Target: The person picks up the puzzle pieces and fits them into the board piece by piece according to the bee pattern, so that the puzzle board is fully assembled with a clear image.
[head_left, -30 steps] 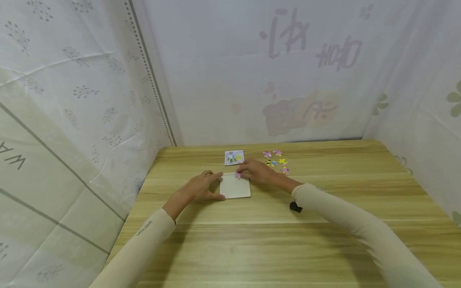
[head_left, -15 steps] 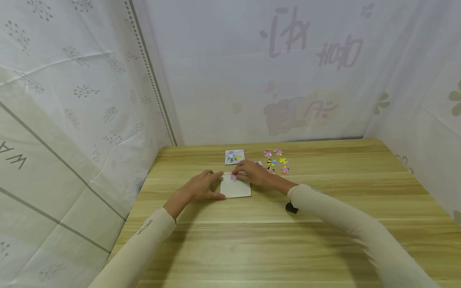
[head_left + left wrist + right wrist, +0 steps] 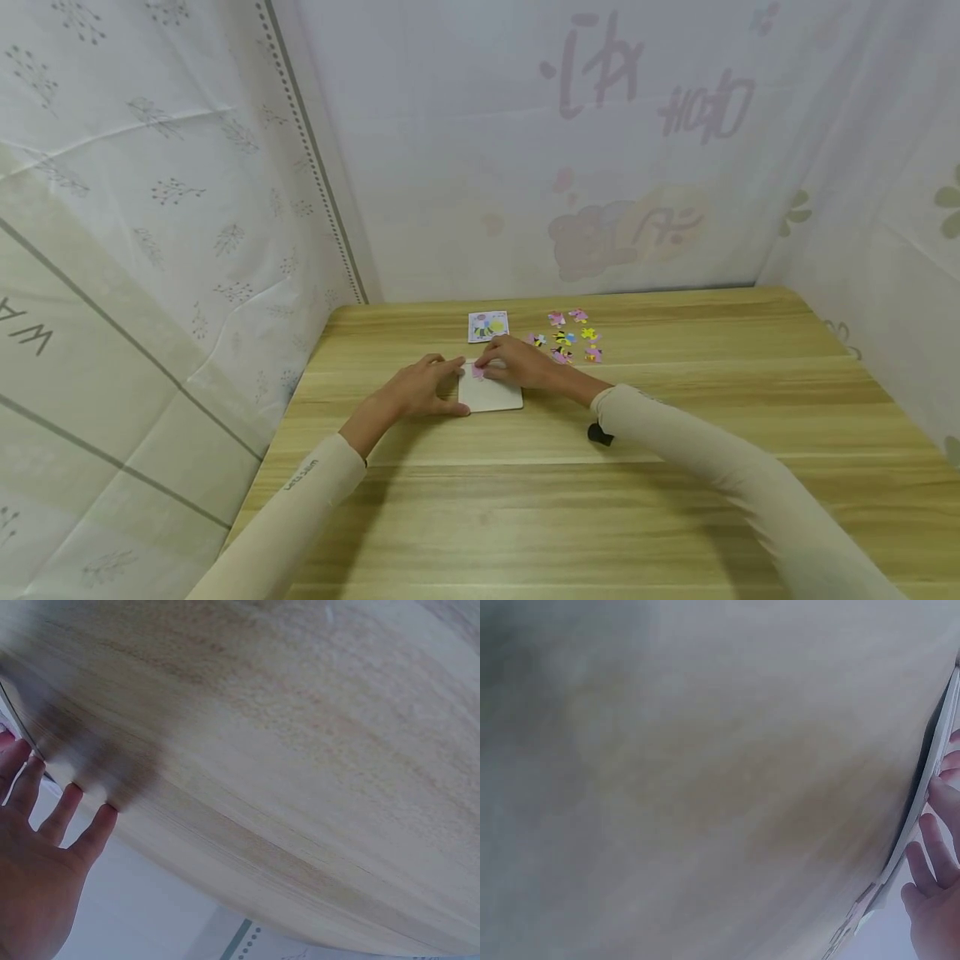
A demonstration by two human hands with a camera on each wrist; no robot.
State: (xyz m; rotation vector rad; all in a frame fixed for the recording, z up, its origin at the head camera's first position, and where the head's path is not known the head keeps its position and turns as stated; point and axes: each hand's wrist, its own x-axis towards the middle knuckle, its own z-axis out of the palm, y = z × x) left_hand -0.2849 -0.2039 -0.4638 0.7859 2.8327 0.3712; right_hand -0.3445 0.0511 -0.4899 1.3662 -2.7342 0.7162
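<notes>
A square white board lies on the table. My left hand touches its left side, thumb at the lower corner and index finger at the upper, the other fingers spread. The left wrist view shows the left hand with fingertips resting on the wood. Near the board's upper left, my right hand pinches a pink puzzle piece against the surface. In the right wrist view the right hand shows at the right edge beside the board; the piece cannot be made out there.
A picture card lies behind the board. Several loose puzzle pieces are grouped to the right, beyond my right hand. A black object shows under the right sleeve. Patterned cloth hangs behind the wooden table.
My right hand has slid left over the board with the pink piece, towards the left hand. Loose pieces it covered now show. My left hand has stayed put.
</notes>
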